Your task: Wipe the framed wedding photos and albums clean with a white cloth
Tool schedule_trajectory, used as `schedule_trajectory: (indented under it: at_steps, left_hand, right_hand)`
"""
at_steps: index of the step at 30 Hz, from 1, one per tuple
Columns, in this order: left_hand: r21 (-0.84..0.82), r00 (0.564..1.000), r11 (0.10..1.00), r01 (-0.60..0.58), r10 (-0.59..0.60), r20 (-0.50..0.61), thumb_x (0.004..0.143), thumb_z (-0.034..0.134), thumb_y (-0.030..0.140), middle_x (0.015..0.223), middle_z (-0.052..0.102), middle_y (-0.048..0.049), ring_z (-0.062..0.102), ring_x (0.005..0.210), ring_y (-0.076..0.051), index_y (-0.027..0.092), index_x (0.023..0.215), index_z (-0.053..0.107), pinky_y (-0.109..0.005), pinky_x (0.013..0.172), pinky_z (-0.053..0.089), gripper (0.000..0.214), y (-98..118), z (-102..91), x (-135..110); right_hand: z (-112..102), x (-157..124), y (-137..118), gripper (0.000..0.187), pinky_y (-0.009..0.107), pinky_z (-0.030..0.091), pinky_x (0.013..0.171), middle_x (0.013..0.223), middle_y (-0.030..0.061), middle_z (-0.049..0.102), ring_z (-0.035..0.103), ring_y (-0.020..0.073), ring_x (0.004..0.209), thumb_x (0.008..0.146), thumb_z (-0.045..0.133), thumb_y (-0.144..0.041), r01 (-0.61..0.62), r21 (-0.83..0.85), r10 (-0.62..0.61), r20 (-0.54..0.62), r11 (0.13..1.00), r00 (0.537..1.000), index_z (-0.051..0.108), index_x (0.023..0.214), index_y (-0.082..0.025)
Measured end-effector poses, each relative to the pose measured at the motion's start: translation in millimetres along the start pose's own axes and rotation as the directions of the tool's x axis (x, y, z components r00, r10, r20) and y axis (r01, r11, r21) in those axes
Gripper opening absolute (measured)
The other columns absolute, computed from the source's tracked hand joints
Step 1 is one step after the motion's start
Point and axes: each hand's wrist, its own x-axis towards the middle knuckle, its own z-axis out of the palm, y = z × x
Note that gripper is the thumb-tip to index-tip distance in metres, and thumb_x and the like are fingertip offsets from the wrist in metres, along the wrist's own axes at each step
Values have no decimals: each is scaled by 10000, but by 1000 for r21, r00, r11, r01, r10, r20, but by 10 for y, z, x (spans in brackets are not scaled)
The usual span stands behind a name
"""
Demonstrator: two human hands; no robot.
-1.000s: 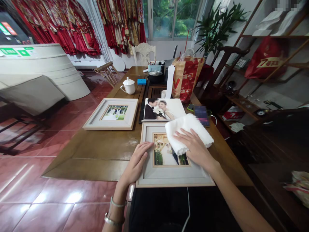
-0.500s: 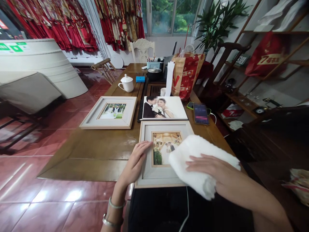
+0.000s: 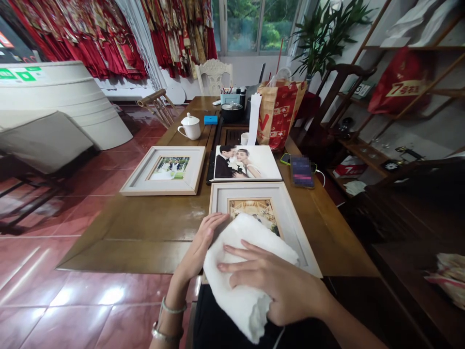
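Note:
A light-wood picture frame [image 3: 290, 218] with a couple's photo lies flat at the table's near edge. My left hand [image 3: 203, 240] rests on its left edge, fingers stretched out. A folded white cloth [image 3: 250, 229] covers the lower left of this frame and part of the photo. Spread over the cloth, the fingers of my right hand [image 3: 267, 276] press it down, with the thumb by its bunched lower edge. Beyond this frame lies an unframed wedding photo panel [image 3: 261, 162]. Another framed photo [image 3: 198, 169] lies to the left.
A white lidded mug [image 3: 191, 127], a blue box [image 3: 210, 119] and a dark pot [image 3: 232, 112] stand farther back on the wooden table [image 3: 152, 218]. At the right are a paper bag [image 3: 278, 116] and a phone [image 3: 302, 170] with a cable.
My right hand has slid the white cloth left and toward me across the frame, hiding more of the photo. My left hand stays at the frame's left edge.

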Motion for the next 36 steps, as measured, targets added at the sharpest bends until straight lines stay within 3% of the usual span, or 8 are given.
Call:
schedule_trajectory:
  at_steps: [4,8,11,16,23,28,32,36]
  left_hand:
    - [70,999,997,-25,24,23,969,457,293,1413,476,-62,320,1356,-246,275,1392,460,-479,1159,246,424,42,1,10]
    - [80,997,996,-48,44,59,953,457,198,1428,458,-53,307,1366,-245,286,1391,453,-498,1166,222,447,61,-9,11]
    - [84,996,995,-63,57,63,954,432,173,1426,460,-53,306,1365,-248,289,1387,459,-513,1162,219,449,45,-17,8]
    - [95,994,992,-88,81,71,953,430,176,1410,482,-56,338,1345,-258,292,1371,484,-525,1152,223,437,35,-23,18]
    - [81,994,992,-99,95,53,960,414,181,1404,492,-52,355,1338,-255,293,1351,511,-511,1156,217,418,38,-22,12]
    - [100,994,990,-103,98,49,966,402,189,1401,493,-54,356,1331,-256,292,1347,519,-504,1146,238,411,29,-16,14]
    - [113,993,987,-115,111,48,963,405,180,1391,502,-50,365,1320,-252,296,1345,519,-494,1143,247,415,48,-10,26]
    - [120,992,986,-117,112,50,967,389,163,1399,492,-44,354,1327,-239,297,1351,507,-488,1153,228,424,57,-7,26]
  right_hand:
    - [-58,-384,-116,771,461,143,1200,1448,55,494,303,207,1420,578,428,-15,-234,-9,234,6,972,972,542,1325,-172]
    - [-178,-844,-24,720,475,277,1165,1442,-7,498,376,232,1384,685,402,-6,-426,-50,414,-160,903,896,555,1332,-283]
    - [-354,-891,253,727,503,259,1169,1458,-30,477,353,236,1397,718,406,-15,-485,-149,411,-356,862,839,505,1374,-313]
    - [-703,-498,856,790,515,165,1187,1500,20,421,236,220,1446,669,391,23,-563,-357,287,-590,745,754,458,1413,-235]
    - [-692,-190,1070,835,644,77,1140,1565,42,284,105,294,1468,658,467,-47,-600,-408,396,-482,688,782,384,1453,-292]
    - [-334,-353,622,886,605,20,1164,1543,5,336,130,261,1468,575,445,-30,-537,-375,391,-400,755,829,438,1421,-293]
    - [-48,-611,107,931,604,75,1168,1543,-39,318,139,244,1465,555,422,-17,-450,-178,419,-189,875,888,411,1429,-337]
    - [-12,-768,-135,794,596,139,1164,1530,-1,353,199,281,1448,672,487,-47,-451,-40,448,-58,892,892,444,1414,-326]
